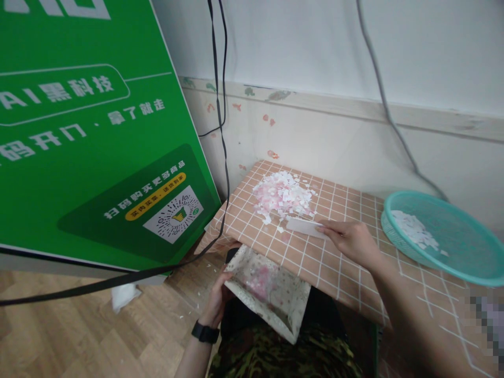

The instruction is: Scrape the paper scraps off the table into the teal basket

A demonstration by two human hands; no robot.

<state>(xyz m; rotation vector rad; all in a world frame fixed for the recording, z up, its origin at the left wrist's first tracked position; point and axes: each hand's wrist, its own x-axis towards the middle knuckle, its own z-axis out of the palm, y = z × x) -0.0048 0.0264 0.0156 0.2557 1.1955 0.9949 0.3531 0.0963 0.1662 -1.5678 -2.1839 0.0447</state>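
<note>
Right hand [352,241]: thumb and fingers pinching the near end of a flat, white, stiff-looking strip [305,227], held low over the table [338,273], which is covered in brown cloth with a white grid. Left hand [220,296]: gripping the left side of a cream, speckled, square shallow tray [293,299], tilted, below the table's front edge; whether tray and edge touch cannot be told. Loose heap of small white and pink paper-like scraps [283,194]: on the table, just beyond and left of the right hand, with stray pieces beside the strip's tip. Handling, as judged: strip's long edge laid flush to the cloth, short light strokes, stray pieces gathered first; tray best held steady, its far rim snug under the table edge, since light scraps would scatter through any gap. Tray contents: a pinkish patch with pale bits, too blurred to itemise. Round teal plastic mesh basket [488,274]: on the table, right of the right hand, holding a spread of white scraps [413,231] toward its left side, near that hand.
</note>
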